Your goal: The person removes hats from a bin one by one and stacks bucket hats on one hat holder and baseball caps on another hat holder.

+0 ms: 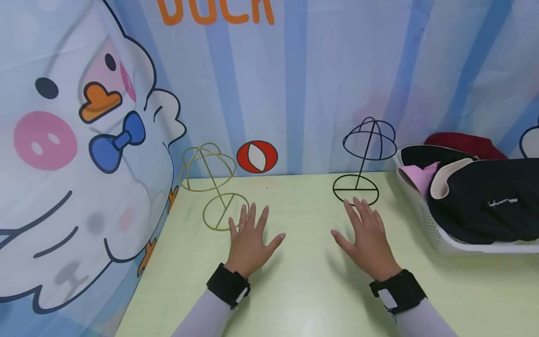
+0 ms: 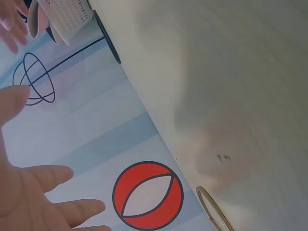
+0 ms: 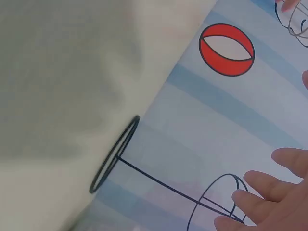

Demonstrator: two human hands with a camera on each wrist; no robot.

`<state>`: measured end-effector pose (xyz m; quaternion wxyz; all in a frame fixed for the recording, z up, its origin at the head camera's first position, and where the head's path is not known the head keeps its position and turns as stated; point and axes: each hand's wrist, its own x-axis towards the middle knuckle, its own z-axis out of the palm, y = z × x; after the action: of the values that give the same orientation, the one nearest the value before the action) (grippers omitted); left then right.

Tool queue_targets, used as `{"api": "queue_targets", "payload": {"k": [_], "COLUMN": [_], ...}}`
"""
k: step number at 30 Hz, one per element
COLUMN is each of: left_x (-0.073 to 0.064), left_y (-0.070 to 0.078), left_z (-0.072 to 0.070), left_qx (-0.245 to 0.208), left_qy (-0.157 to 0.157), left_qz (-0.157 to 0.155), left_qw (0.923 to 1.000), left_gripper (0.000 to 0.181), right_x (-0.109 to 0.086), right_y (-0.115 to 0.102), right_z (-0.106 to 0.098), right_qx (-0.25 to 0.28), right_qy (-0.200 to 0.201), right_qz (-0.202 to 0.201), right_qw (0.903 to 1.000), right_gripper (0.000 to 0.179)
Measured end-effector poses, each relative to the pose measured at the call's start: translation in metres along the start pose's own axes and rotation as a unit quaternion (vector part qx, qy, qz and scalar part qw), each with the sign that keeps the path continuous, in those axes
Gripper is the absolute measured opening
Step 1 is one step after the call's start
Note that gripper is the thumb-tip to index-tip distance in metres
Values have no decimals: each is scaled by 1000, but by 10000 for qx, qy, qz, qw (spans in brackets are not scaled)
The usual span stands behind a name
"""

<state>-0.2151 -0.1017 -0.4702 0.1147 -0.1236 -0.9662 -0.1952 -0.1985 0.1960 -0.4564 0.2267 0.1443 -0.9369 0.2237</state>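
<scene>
Both hands hover over the pale table with fingers spread and nothing held. My left hand (image 1: 249, 245) is nearest a gold wire hat stand (image 1: 217, 187), its fingertips overlapping the round base in the head view. A black wire hat stand (image 1: 363, 166) stands toward the back right, and my right hand (image 1: 368, 243) is just in front of its base. In the left wrist view the left hand (image 2: 29, 197) shows with straight fingers. The right hand (image 3: 274, 192) shows likewise in the right wrist view, overlapping the dome top of the black stand (image 3: 159, 180).
On the right stands a white plastic basket (image 1: 425, 217) piled with caps, among them a black cap (image 1: 492, 201) with white lettering, a pink piece (image 1: 421, 177) and a dark red one (image 1: 465, 142). A printed curtain (image 1: 320, 84) with a cartoon duck hangs behind the table (image 1: 303, 290).
</scene>
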Motion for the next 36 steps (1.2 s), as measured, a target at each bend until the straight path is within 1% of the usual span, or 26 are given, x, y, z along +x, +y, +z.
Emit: {"api": "queue_targets", "payload": {"k": [7, 12, 18, 23, 25, 31, 34, 36], "left_x": [0, 2, 0, -4, -5, -7, -7, -7], "left_y": [1, -1, 1, 2, 1, -3, -5, -6], "left_z": [-4, -6, -9, -12, -13, -11, -9, -8], "left_qx": [-14, 81, 7, -11, -12, 72, 132, 155], "left_qy": [-62, -80, -147, -184, -187, -164, -110, -98], "left_qz": [-37, -79, -56, -73, -67, -65, -42, -19], "left_qw": [10000, 9999, 9999, 9998, 9998, 9998, 9998, 9998], "left_gripper": [84, 85, 84, 85, 84, 84, 84, 84], "right_x": [9, 16, 15, 16, 15, 11, 7, 5], "right_y": [10, 16, 29, 41, 45, 55, 63, 68], "right_z": [-20, -34, -50, -65, -71, -83, -88, -92], "right_qx": [-231, -227, -392, -498, -530, -644, -723, -764], "right_qy": [192, 311, 614, 818, 884, 1060, 1127, 1076], "right_qz": [-69, 93, 213, 114, 125, 491, 829, 1065], "right_qw": [9995, 9992, 9971, 9953, 9946, 9911, 9875, 9855], "right_gripper": [82, 83, 84, 88, 85, 74, 75, 78]}}
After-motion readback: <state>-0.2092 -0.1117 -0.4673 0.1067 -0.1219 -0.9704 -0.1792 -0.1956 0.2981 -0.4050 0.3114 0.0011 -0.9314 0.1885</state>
